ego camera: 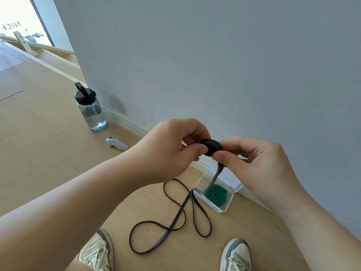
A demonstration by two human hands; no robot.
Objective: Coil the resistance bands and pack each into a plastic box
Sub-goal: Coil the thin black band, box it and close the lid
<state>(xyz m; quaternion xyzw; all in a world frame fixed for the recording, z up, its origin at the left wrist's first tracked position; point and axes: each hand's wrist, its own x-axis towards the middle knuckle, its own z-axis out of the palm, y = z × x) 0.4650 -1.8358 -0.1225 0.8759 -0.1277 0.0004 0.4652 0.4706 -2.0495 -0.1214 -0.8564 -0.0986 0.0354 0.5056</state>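
Note:
A black resistance band (212,147) is partly rolled into a small tight coil held in the air between both hands. My left hand (170,149) pinches the coil from the left, and my right hand (257,165) pinches it from the right with thumb and fingers. The rest of the band hangs down from the coil and lies in loose loops on the wooden floor. Below the hands, by the wall, an open white plastic box (227,204) holds a coiled green band (214,194).
A clear water bottle (90,110) with a black lid stands by the wall at the left. A white controller (117,144) lies on the floor near it. My two shoes, the left (98,251) and the right (236,255), are at the bottom edge. The grey wall (214,55) rises close ahead.

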